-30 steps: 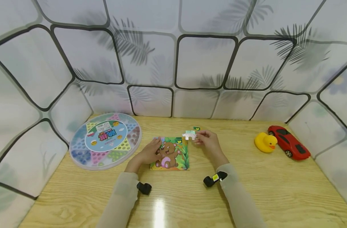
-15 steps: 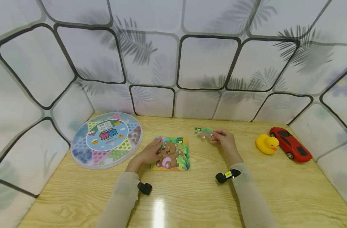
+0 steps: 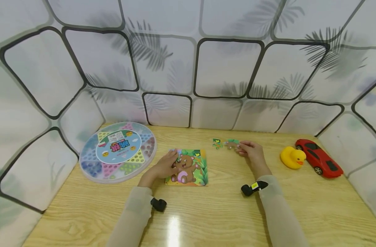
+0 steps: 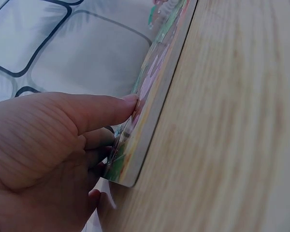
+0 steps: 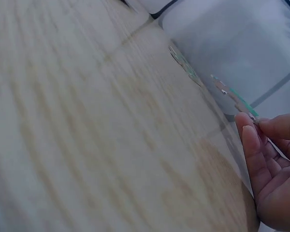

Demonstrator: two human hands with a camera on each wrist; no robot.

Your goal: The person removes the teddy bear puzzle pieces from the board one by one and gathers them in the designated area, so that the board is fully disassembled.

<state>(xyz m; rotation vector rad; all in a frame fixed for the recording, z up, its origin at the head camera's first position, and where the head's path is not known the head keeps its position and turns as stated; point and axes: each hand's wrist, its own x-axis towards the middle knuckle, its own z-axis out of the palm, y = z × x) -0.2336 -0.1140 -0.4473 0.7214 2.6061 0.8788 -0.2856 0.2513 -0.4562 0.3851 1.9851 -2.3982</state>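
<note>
A bear jigsaw puzzle (image 3: pixel 185 167) lies on the table, its thick edge showing in the left wrist view. My left hand (image 3: pixel 165 166) rests on its left side, the thumb (image 4: pixel 106 111) laid straight across the printed face. Beyond the puzzle's upper right corner, my right hand (image 3: pixel 253 153) pinches a brown and green puzzle piece (image 3: pixel 231 144) between thumb and fingertips. The right wrist view shows this held piece (image 5: pixel 238 99) tilted and raised over the tabletop. Just left of it another puzzle piece (image 3: pixel 217 144), with a yellow figure, lies flat on the wood.
A round Chinese checkers board (image 3: pixel 92 154) lies at the left of the wooden table (image 3: pixel 212 219). Toward the right sit a yellow rubber duck (image 3: pixel 292 157) and a red toy car (image 3: pixel 320 159). A patterned curtain (image 3: pixel 166 65) closes off the back and sides.
My right hand has moved right, away from the puzzle, with the piece, whose printed side now shows instead of its pale back. The left hand has stayed on the puzzle.
</note>
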